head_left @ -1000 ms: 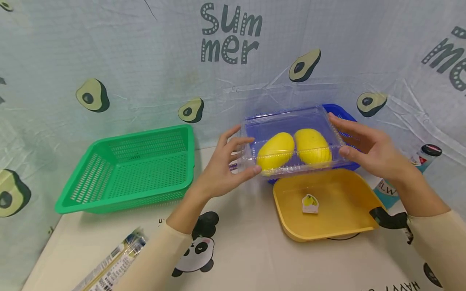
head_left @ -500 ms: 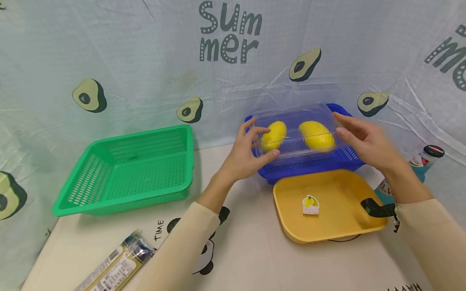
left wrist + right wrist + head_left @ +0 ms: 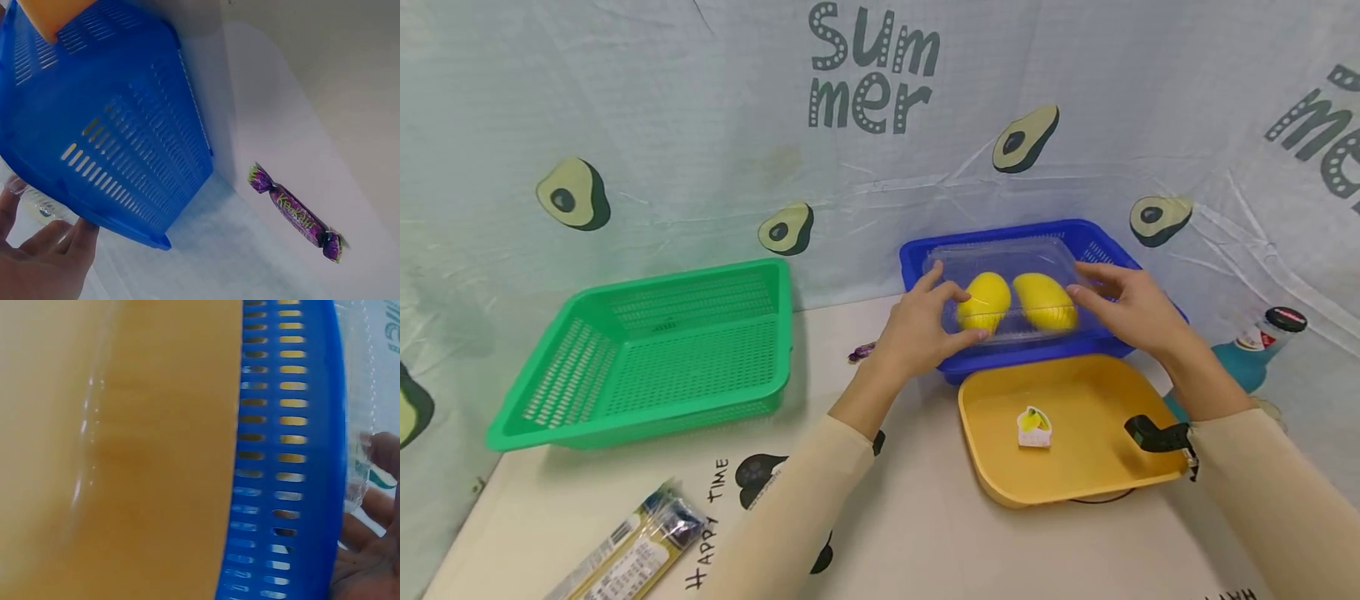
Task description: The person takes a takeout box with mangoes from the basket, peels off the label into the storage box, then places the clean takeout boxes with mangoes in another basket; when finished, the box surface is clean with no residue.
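Note:
A clear plastic clamshell box [image 3: 1007,275] with two yellow mango-like fruits [image 3: 1018,302] inside sits in the blue basket [image 3: 928,250] at the back of the table. My left hand [image 3: 936,321] grips the box's left end, thumb in front and fingers on top. My right hand [image 3: 1116,304] holds its right end the same way. In the left wrist view the basket's slotted wall [image 3: 112,144] fills the frame, with my fingertips [image 3: 56,240] at its rim. The right wrist view shows the basket wall [image 3: 294,450] beside the yellow tray [image 3: 125,450].
A green basket [image 3: 662,350] stands at the left. A yellow tray [image 3: 1097,417] with a small fruit sticker card [image 3: 1034,427] lies in front of the blue basket. A purple wrapped candy [image 3: 297,214] lies on the table. A teal bottle [image 3: 1251,358] is at the right, a packet [image 3: 632,558] at front left.
Both hands carried the clear box away from me and lowered it from above the yellow tray into the blue basket.

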Demonstrator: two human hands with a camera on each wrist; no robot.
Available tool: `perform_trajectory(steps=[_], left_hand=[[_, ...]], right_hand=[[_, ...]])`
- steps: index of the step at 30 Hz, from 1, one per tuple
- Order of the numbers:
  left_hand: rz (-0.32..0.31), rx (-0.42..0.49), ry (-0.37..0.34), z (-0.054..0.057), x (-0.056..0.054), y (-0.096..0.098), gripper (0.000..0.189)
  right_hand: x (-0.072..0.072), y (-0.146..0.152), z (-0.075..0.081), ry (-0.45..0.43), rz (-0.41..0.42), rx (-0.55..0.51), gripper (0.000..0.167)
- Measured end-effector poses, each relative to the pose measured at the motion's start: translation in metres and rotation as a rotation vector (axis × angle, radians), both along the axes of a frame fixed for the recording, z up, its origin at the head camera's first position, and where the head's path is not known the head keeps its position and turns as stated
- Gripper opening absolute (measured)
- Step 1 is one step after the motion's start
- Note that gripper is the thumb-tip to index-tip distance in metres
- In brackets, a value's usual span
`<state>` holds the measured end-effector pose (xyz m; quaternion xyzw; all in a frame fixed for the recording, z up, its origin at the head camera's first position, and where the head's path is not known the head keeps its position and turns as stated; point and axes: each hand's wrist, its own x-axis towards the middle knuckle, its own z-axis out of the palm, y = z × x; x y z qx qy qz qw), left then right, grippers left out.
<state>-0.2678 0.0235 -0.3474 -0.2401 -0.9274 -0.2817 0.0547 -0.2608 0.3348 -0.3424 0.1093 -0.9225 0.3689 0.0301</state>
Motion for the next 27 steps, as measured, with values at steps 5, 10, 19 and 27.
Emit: perform_trajectory(steps=[5, 10, 19, 27], left_hand=[[0.024, -0.146, 0.034, 0.0, -0.001, 0.01, 0.052], [0.03, -0.211, -0.005, 0.004, -0.003, 0.011, 0.046], [-0.01, -0.311, -0.012, 0.0, -0.004, 0.01, 0.039], [-0.045, -0.315, 0.035, 0.0, -0.004, 0.012, 0.036]], right_hand=[[-0.005, 0.004, -0.004, -0.044, -0.054, 0.027, 0.061], [-0.01, 0.007, -0.006, -0.054, -0.085, 0.074, 0.057], [-0.017, -0.002, -0.005, -0.038, -0.093, 0.198, 0.047], [-0.013, -0.003, -0.006, -0.025, -0.137, 0.261, 0.052]])
